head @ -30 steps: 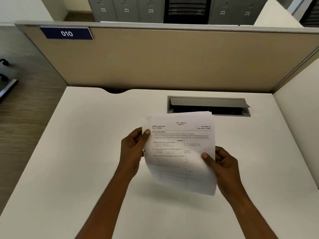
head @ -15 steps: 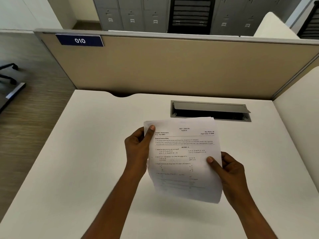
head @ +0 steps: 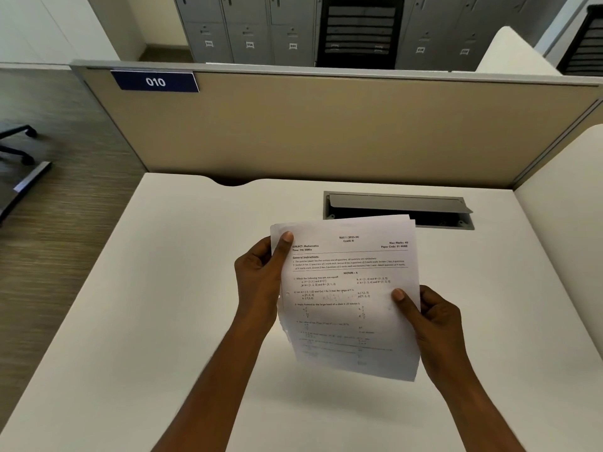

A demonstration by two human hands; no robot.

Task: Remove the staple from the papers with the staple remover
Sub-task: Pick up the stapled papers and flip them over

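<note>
Head view has the papers (head: 350, 308) held up between both hands, off the white desk (head: 163, 321) and tipped a little clockwise, the sheets fanned slightly along their top edge. The left hand (head: 259, 278) pinches the sheaf at its upper left corner, thumb (head: 284, 247) laid flat on the front page and fingers curled behind. The right hand (head: 439, 318) grips the right edge lower down, about halfway along the page, thumb (head: 402, 298) on the front and fingers wrapped behind. The top sheet faces the person and reads "TEST 1 (2023-24)", "CLASS XI", "SUBJECT: Mathematics", "Time: 1Hr 30Min", "Max Marks: 40", "General Instructions" and "SECTION – A"; the paper code under the marks looks like "S1-HIME", though the print is too fine to be sure. Just beyond the papers' top edge, past both hands, a grey cable hatch (head: 398, 203) is set into the desk. Further beyond the left hand, a blue plaque (head: 156, 81) on the beige partition (head: 326, 132) reads "010".
</note>
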